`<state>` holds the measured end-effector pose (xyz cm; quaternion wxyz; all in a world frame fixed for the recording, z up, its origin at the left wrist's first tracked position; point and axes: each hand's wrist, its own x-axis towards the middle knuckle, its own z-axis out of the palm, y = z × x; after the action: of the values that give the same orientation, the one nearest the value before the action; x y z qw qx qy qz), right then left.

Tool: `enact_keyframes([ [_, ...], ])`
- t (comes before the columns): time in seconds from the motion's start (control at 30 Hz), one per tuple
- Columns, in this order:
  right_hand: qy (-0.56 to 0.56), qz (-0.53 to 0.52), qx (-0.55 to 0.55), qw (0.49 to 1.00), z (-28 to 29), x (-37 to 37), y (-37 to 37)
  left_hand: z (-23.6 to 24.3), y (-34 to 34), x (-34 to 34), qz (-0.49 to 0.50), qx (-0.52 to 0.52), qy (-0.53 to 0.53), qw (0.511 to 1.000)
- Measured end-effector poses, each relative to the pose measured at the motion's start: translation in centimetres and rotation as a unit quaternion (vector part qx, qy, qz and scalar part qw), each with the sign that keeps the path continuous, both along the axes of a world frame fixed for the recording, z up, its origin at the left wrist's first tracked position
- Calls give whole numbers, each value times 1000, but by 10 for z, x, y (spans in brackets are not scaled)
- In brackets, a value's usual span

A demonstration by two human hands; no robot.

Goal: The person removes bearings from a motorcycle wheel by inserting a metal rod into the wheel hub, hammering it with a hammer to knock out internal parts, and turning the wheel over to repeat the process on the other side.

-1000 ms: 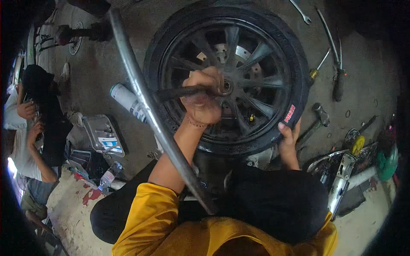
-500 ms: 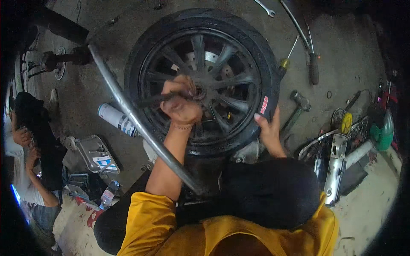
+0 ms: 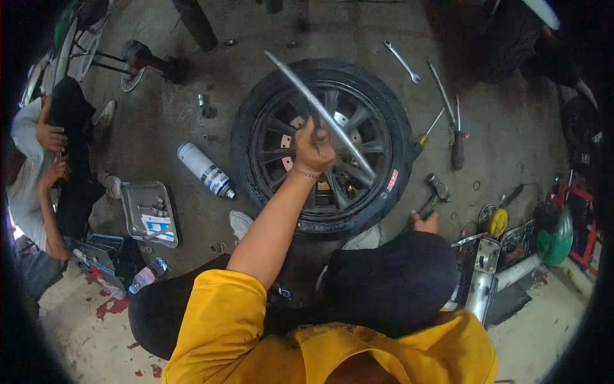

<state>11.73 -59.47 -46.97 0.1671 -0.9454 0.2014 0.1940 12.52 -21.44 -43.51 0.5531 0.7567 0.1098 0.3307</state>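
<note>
A wheel with a black tyre (image 3: 400, 150) and dark spokes lies flat on the floor in front of me. Over its hub, my left hand (image 3: 313, 150) is closed on a T-shaped steel bar (image 3: 332, 125). The bar slants across the wheel from upper left to lower right, and its dark shaft is mostly hidden by the fingers. To the right of the tyre, my right hand (image 3: 427, 222) grips the handle of a hammer (image 3: 438, 187), whose head points away from me. My right knee hides part of that hand.
A spray can (image 3: 204, 169), a metal tray (image 3: 150, 240) and a water bottle (image 3: 147, 275) are on the left. A spanner (image 3: 403, 62) and screwdrivers (image 3: 457, 150) lie beyond the tyre's right side. Metal parts (image 3: 486, 269) crowd my right. Another person's hands (image 3: 54, 153) show far left.
My left hand has carried the T-shaped bar rightward and away from me, to above the hub. My right hand has left the tyre's edge and taken hold of the hammer.
</note>
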Motion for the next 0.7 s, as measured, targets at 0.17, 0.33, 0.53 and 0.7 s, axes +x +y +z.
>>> enact_keyframes([
  [0.17,-94,-153,181,967,-18,5,-99,10,-18,22,33,19,-78,996],
  [0.33,-153,323,203,912,201,68,39,35,3,6,20,1,-31,999],
  [0.53,-210,616,242,720,326,130,175,27,7,10,-21,0,-35,999],
  [0.7,-79,627,165,757,362,131,247,28,10,5,-12,-13,-23,1000],
])
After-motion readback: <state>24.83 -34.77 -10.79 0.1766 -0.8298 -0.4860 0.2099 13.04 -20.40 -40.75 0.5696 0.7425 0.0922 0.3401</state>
